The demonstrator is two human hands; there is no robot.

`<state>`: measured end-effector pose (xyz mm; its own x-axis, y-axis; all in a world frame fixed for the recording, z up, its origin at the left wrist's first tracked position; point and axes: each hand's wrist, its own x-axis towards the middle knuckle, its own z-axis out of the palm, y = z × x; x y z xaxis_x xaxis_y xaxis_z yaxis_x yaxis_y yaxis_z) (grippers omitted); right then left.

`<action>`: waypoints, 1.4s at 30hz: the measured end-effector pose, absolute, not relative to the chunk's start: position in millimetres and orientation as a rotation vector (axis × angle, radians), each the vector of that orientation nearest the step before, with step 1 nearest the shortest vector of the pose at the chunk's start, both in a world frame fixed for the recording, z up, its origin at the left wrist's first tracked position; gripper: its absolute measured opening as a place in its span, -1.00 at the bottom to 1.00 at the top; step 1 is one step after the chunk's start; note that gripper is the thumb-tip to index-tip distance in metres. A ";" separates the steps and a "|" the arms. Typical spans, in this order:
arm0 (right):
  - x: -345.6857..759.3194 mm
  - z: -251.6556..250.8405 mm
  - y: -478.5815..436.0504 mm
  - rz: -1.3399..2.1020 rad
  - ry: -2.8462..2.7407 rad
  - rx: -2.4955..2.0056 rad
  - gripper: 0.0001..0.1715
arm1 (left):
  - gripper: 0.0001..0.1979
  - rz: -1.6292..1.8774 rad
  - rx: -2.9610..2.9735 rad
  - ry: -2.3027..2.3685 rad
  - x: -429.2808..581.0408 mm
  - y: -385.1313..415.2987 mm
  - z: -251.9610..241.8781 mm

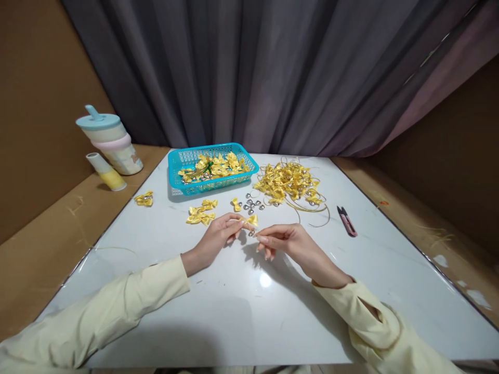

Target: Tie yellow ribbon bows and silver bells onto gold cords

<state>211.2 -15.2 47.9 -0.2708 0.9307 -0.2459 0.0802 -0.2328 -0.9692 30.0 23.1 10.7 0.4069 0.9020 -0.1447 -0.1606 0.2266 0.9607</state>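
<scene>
While tight in the left hand [221,232], yellow bow [253,220], long axis crosswise, visible end rightward, right hand [290,243] pinch-tight alongside.

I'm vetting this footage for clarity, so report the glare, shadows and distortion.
Head view: bright glare spot on the white tabletop, below the right hand; head view: soft shadow beneath that hand; head view: wide-angle stretch toward the frame's edges; head view: yellow bow in the left hand too small for fine detail.

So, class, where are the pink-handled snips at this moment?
In the head view, the snips lie on the right side of the white table, right of the heap of yellow bows.
</scene>
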 end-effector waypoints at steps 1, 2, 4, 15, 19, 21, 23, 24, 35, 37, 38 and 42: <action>211.2 47.2 -14.7 1.565 -1.328 -1.288 -0.73 | -0.74 0.863 1.072 0.858 30.1 23.1 10.5; 211.1 46.6 -14.4 1.543 -1.328 -1.295 -0.72 | -0.74 0.855 1.061 0.856 30.3 23.0 10.1; 210.2 46.1 -14.4 1.505 -1.317 -1.300 -0.69 | -0.75 0.840 1.057 0.841 30.6 22.3 9.5; 201.7 48.4 -20.6 1.502 -1.167 -1.194 -0.62 | -0.75 0.779 1.142 0.888 31.8 18.9 10.9; 199.4 45.0 -19.1 1.544 -1.080 -1.198 -0.62 | -0.72 0.790 1.140 0.907 33.1 18.2 10.9; 197.9 43.1 -18.7 1.547 -1.061 -1.209 -0.62 | -0.71 0.796 1.151 0.917 34.0 17.4 11.4; 196.7 41.4 -18.6 1.545 -1.059 -1.195 -0.63 | -0.71 0.806 1.171 0.926 34.9 16.6 11.7; 196.3 40.6 -18.6 1.542 -1.059 -1.183 -0.63 | -0.72 0.810 1.179 0.930 35.2 16.3 11.7; 195.4 35.9 -17.1 1.525 -1.060 -1.143 -0.65 | -0.78 0.834 1.231 0.893 35.1 15.2 9.2; 195.3 35.6 -16.9 1.524 -1.061 -1.146 -0.66 | -0.78 0.831 1.238 0.891 34.9 14.7 9.3; 195.3 35.7 -16.9 1.525 -1.060 -1.148 -0.66 | -0.78 0.830 1.241 0.889 34.8 14.5 9.3; 194.9 36.8 -17.3 1.522 -1.053 -1.158 -0.66 | -0.78 0.828 1.248 0.885 35.1 14.9 9.4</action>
